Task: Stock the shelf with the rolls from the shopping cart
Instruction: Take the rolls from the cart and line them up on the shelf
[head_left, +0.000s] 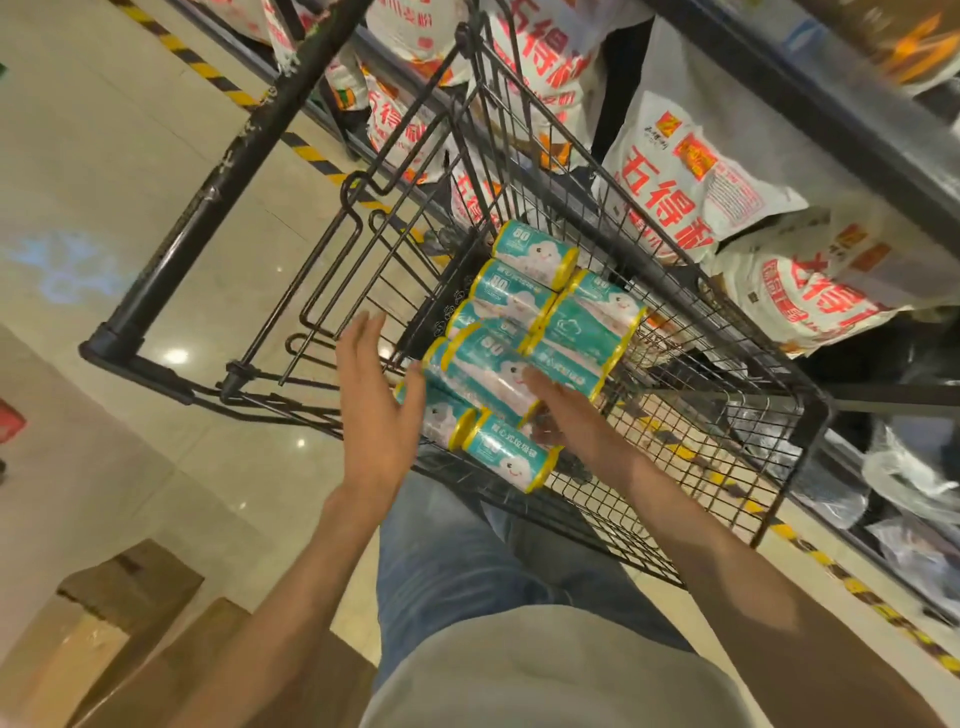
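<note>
Several teal rolls with yellow ends (524, 291) lie stacked in the black wire shopping cart (727, 415). My left hand (379, 395) is flat with straight fingers against the left end of the topmost near roll (483, 374). My right hand (566, 415) lies on that same roll's right side, fingers spread over it and reaching down between the rolls. Another roll (509, 452) sits just below my hands at the cart's near edge. The shelf (769, 67) runs along the right, filled with white bags.
White flour bags with red print (691, 176) fill the shelf at right and behind the cart. The cart's handle bar (218, 192) runs diagonally on the left. Brown cardboard boxes (119, 634) stand at lower left. Yellow-black floor tape (852, 587) lines the shelf base.
</note>
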